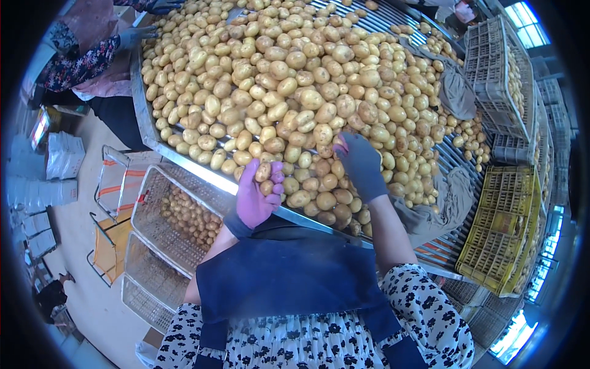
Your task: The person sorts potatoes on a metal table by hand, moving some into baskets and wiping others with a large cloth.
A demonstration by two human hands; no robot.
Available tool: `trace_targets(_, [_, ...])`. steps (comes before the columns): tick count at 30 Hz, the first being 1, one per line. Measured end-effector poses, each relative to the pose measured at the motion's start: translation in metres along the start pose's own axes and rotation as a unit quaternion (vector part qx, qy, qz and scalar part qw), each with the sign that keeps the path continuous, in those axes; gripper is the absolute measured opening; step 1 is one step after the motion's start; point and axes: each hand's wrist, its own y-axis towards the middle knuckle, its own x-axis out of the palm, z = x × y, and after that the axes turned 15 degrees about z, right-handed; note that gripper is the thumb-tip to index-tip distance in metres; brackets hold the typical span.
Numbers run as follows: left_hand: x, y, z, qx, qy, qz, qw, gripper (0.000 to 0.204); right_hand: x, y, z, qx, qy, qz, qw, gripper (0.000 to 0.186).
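Note:
My left hand (261,192), in a glove with a pink palm and grey cuff, is turned palm up at the near edge of the sorting table. Its fingers curl around a small potato (263,172), with another potato (267,187) against them. My right hand (362,165), in a similar glove with its grey back showing, reaches down onto the potato heap (301,80). Pink fingertips show at its left side; the other fingers are hidden beneath it, so whether it grips a potato is unclear. Yellow-brown potatoes of mixed sizes surround both hands.
The table has a metal rim (184,161) and metal rollers (393,18). Grey cloths (456,197) lie at its right. Below left stands a white crate (150,209) of small potatoes. Yellow crates (498,221) and grey crates (491,74) stack at right. Another person's gloved hand (138,37) is at far left.

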Motion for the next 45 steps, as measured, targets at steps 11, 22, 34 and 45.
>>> trace_targets(11, [0.004,-0.007,0.004,0.019,-0.012,0.018,1.000,0.047,0.006,-0.044,-0.006,-0.171,-0.045,-0.081,0.981,0.024])
trace_targets(22, [-0.010,-0.022,-0.008,0.105,0.057,0.091,0.989,0.022,-0.005,-0.051,0.040,-0.147,-0.202,0.066,0.966,0.028])
trace_targets(34, [-0.031,0.012,-0.024,0.151,0.199,0.032,0.968,0.008,0.084,-0.027,0.010,-0.170,-0.080,-0.160,0.969,0.015])
trace_targets(45, [-0.034,0.025,-0.004,-0.158,0.039,0.000,0.987,0.028,0.021,-0.034,-0.007,0.022,0.089,-0.193,0.977,0.039])
